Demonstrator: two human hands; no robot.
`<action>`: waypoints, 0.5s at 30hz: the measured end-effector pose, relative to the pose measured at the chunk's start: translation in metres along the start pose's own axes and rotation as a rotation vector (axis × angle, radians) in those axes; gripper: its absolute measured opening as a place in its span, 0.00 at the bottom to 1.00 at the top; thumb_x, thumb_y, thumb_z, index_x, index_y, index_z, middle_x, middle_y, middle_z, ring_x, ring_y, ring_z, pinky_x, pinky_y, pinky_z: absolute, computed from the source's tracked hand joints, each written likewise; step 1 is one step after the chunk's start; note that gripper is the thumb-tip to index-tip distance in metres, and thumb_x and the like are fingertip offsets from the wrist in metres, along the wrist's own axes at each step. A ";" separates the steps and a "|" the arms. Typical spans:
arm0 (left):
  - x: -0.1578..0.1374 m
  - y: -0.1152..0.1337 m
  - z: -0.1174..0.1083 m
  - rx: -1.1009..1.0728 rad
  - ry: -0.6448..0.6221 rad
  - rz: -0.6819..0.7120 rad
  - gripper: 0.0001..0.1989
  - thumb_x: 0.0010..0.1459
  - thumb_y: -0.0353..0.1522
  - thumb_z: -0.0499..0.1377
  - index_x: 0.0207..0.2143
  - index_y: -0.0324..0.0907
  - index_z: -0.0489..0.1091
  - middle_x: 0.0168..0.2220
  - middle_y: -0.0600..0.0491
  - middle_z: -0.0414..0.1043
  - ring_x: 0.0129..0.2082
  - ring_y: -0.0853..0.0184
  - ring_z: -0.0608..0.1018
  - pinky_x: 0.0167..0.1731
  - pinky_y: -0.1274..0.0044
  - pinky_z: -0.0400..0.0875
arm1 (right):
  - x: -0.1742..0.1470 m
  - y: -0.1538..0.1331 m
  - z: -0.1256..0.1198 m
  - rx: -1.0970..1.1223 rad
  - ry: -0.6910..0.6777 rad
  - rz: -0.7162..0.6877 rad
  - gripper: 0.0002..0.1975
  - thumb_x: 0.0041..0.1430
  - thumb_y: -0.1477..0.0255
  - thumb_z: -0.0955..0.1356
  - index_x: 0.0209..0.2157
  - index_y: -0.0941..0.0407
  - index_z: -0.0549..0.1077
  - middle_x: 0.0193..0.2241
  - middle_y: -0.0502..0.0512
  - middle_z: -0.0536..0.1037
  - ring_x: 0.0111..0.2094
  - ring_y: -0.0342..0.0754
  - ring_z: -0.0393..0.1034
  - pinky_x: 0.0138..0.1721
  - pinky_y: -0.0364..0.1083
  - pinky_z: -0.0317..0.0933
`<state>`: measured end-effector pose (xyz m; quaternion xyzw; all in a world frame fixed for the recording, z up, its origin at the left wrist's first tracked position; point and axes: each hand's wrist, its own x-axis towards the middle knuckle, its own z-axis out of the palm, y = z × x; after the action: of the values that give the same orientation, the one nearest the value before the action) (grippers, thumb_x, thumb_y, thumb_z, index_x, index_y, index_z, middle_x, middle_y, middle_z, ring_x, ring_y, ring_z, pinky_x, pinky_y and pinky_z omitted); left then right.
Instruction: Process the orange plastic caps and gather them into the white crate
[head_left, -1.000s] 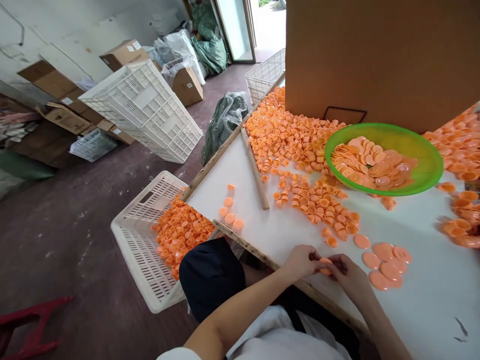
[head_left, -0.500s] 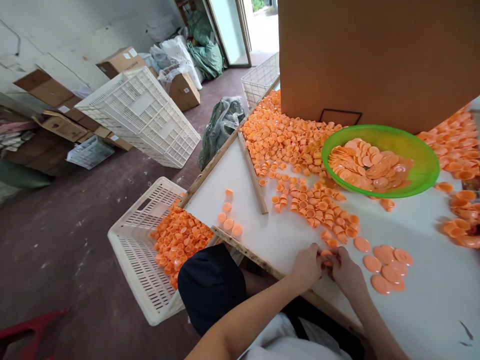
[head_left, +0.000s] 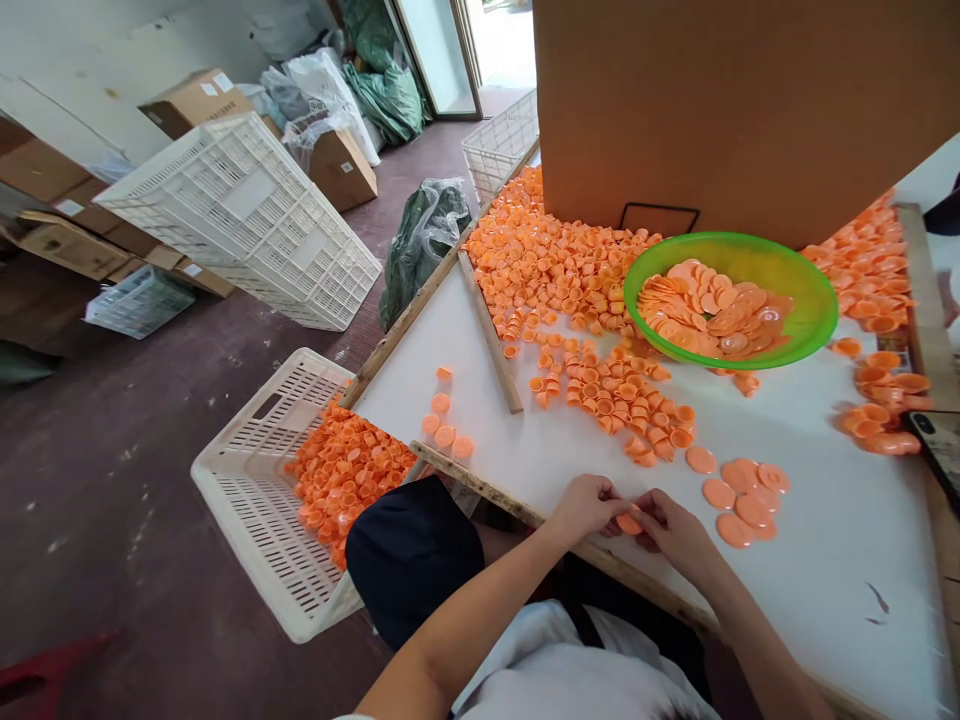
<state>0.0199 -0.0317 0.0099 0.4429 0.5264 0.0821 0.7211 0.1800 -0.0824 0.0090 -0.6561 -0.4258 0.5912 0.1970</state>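
Note:
Near the front edge of the white table [head_left: 517,465], my left hand [head_left: 589,508] and my right hand [head_left: 669,525] meet with bent fingers on one orange round piece [head_left: 628,521]. The fingers of both pinch it from opposite sides; whether it is a lone disc or a disc fitted on a cup, I cannot tell. Just right of my right hand lie several flat orange discs [head_left: 734,530], some overlapping. Beyond my hands spreads a loose group of small orange cups [head_left: 616,388]. A green bowl [head_left: 814,325] holding many orange discs stands farther back.
A big cardboard box [head_left: 712,110] stands at the back among heaped orange cups [head_left: 555,255]. Wooden strips [head_left: 491,335] edge the table. At lower left, a white crate [head_left: 259,490] holds orange pieces. A phone [head_left: 934,440] lies at the right edge. Stacked white crates [head_left: 247,215] stand behind.
My hands have drawn slightly back from the cups towards the table's front edge, with the orange piece now showing more between the fingers. The whole view has shifted a little to the right.

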 end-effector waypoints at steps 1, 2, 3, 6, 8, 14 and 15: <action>0.001 0.002 -0.001 -0.004 -0.016 -0.022 0.10 0.50 0.36 0.60 0.27 0.39 0.65 0.19 0.55 0.69 0.21 0.67 0.75 0.28 0.71 0.73 | 0.001 0.000 -0.002 0.018 -0.033 0.009 0.13 0.54 0.57 0.63 0.33 0.52 0.65 0.29 0.51 0.78 0.27 0.48 0.73 0.28 0.45 0.64; 0.002 0.003 -0.001 -0.004 -0.023 -0.039 0.09 0.50 0.36 0.60 0.27 0.39 0.65 0.18 0.56 0.68 0.21 0.67 0.75 0.28 0.71 0.73 | 0.001 0.000 -0.004 0.017 -0.055 0.012 0.13 0.53 0.58 0.64 0.34 0.53 0.65 0.29 0.51 0.78 0.27 0.48 0.73 0.29 0.45 0.64; 0.003 0.003 -0.002 0.002 -0.025 -0.049 0.09 0.50 0.35 0.60 0.27 0.39 0.65 0.18 0.56 0.67 0.21 0.67 0.75 0.27 0.72 0.73 | 0.002 -0.001 -0.004 -0.008 -0.061 0.010 0.13 0.52 0.59 0.65 0.34 0.53 0.66 0.29 0.51 0.78 0.28 0.48 0.73 0.29 0.45 0.64; 0.007 -0.001 -0.002 0.046 0.001 -0.042 0.10 0.49 0.36 0.60 0.28 0.39 0.66 0.19 0.56 0.68 0.20 0.68 0.74 0.24 0.75 0.71 | 0.002 -0.005 -0.002 -0.158 0.008 0.009 0.12 0.48 0.62 0.68 0.34 0.52 0.67 0.30 0.51 0.78 0.30 0.49 0.73 0.30 0.45 0.62; 0.010 -0.006 -0.001 0.087 0.022 -0.005 0.11 0.49 0.38 0.60 0.28 0.39 0.66 0.19 0.56 0.68 0.20 0.69 0.73 0.22 0.77 0.70 | 0.003 -0.009 0.001 -0.239 0.075 0.037 0.11 0.47 0.63 0.68 0.32 0.51 0.68 0.29 0.50 0.78 0.30 0.49 0.72 0.29 0.45 0.60; 0.014 -0.007 0.000 0.127 0.004 0.026 0.11 0.51 0.38 0.59 0.27 0.39 0.65 0.19 0.55 0.68 0.20 0.68 0.74 0.21 0.77 0.69 | 0.005 -0.009 -0.001 -0.166 0.076 0.045 0.11 0.45 0.64 0.69 0.32 0.52 0.68 0.27 0.50 0.78 0.29 0.48 0.72 0.30 0.45 0.62; 0.014 -0.005 -0.001 0.112 0.003 0.019 0.11 0.51 0.38 0.59 0.27 0.39 0.65 0.20 0.55 0.69 0.20 0.68 0.74 0.21 0.77 0.70 | 0.005 -0.008 -0.003 -0.101 0.032 0.041 0.12 0.46 0.63 0.69 0.32 0.53 0.68 0.26 0.50 0.78 0.28 0.48 0.72 0.30 0.45 0.63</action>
<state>0.0233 -0.0267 -0.0033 0.4874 0.5272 0.0601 0.6935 0.1800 -0.0731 0.0129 -0.6830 -0.4383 0.5624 0.1582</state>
